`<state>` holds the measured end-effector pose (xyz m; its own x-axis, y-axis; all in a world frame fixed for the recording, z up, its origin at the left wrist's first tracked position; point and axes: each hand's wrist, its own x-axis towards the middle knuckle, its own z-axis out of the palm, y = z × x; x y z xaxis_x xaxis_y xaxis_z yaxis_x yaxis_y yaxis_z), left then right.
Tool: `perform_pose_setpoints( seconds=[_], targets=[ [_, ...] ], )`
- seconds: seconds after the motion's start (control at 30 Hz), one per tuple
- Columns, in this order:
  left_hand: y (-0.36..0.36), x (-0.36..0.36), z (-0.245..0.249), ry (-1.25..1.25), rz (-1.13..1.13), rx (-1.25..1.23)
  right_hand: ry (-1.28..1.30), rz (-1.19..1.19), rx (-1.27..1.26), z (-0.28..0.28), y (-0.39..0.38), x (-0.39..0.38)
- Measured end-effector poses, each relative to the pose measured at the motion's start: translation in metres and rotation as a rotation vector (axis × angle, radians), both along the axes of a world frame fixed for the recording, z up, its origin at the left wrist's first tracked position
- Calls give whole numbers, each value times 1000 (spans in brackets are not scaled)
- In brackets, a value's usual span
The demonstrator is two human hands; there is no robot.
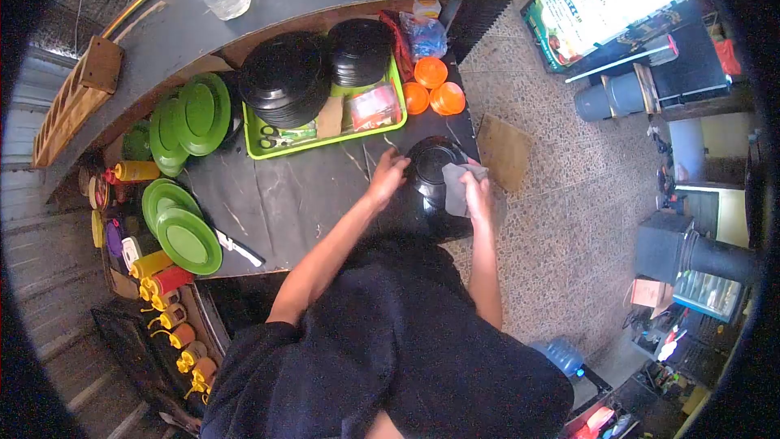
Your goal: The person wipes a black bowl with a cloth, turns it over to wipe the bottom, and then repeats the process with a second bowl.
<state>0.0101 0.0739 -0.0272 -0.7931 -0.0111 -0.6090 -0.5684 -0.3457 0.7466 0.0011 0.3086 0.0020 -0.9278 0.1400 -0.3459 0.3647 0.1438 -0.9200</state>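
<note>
On the dark, white-veined table (272,199), a glossy round black plate (429,161) near the edge, left hand (391,173) by its rim, grip impossible to tell, right hand (478,193) clamped on soft grey cloth (454,198) over the plate, ridged black stacks (283,77) in a lime tray (329,141).
</note>
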Motion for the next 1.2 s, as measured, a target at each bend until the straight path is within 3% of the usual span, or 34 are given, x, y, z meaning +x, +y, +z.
perform_pose_setpoints(
  seconds=[0.2, 0.37, 0.43, 0.57, 0.6, 0.7, 0.83, 0.9, 0.97, 1.03, 1.1, 1.17, 1.2],
  targets=[
    [-12, 21, -3, 24, 1, -26, -92, -4, 217, 20, -7, -4],
    [-61, 73, 18, -18, 166, 135, -13, 110, 18, 30, -55, -11],
    [-79, 100, 18, -13, 235, 119, -44, 337, -20, 24, -79, -14],
    [-104, 148, -4, -8, 382, 112, 95, 537, 27, -32, -129, -16],
    [-106, 155, 1, -11, 401, 109, 18, 605, 6, -31, -138, -16],
    [-105, 169, 7, -35, 464, 113, 168, 608, 143, -59, -157, -12],
    [-98, 182, -18, 9, 463, 91, 208, 597, 203, -43, -165, -8],
    [-97, 183, -28, 146, 289, -352, 87, 619, 175, -21, -164, -11],
    [-99, 179, 1, 138, 265, -421, 89, 667, 197, -20, -165, -19],
    [-105, 175, 7, 331, -56, -1310, 418, 775, 335, -10, -172, -24],
    [-111, 167, -8, 404, -49, -1288, 489, 768, 360, -16, -184, -26],
    [-107, 160, -13, 402, -60, -1347, 725, 934, 691, -1, -197, -25],
    [-107, 158, -16, 398, -59, -1347, 724, 979, 782, -5, -204, -24]
  ],
)
